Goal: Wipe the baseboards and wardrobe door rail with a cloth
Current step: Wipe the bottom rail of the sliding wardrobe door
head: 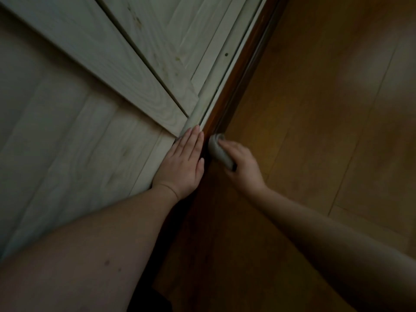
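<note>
My left hand (183, 164) lies flat with straight fingers against the bottom edge of the pale wood-grain wardrobe door (94, 143). Its fingertips reach the white door rail (216, 86), which runs diagonally up to the right. Just right of the rail runs a dark brown baseboard strip (238, 70). My right hand (242, 164) grips a folded grey cloth (218, 152) and holds it against the brown strip where it meets the floor, right beside my left fingers.
A second sliding door panel (157, 37) overlaps the first at the upper left. Orange-brown wooden floor (326, 109) fills the right side. The scene is dim. A dark edge of clothing (153, 300) shows at the bottom.
</note>
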`<state>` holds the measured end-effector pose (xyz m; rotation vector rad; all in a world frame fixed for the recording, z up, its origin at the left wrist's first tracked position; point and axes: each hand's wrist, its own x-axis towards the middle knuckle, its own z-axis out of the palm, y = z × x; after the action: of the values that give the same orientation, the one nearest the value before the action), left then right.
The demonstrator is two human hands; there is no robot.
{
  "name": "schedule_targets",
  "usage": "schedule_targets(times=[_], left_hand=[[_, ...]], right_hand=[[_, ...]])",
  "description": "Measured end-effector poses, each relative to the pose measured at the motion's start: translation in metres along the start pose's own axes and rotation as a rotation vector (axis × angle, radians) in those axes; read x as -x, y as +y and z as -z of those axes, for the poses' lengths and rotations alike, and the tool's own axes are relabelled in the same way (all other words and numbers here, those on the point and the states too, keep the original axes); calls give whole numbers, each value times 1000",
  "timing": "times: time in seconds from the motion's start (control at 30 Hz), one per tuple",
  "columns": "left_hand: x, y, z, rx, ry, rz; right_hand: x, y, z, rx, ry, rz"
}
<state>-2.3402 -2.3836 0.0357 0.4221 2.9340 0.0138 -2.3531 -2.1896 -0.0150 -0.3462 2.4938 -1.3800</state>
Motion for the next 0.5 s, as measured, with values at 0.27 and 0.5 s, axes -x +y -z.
schedule_targets(times=[0.27,0.5], left_hand=[[-1,0,-1,-64,-30,29],[0,1,-2,-99,-28,44]], right_hand=[[65,-25,-59,31,-6,-16],[96,-26,-77,75,-129,109]])
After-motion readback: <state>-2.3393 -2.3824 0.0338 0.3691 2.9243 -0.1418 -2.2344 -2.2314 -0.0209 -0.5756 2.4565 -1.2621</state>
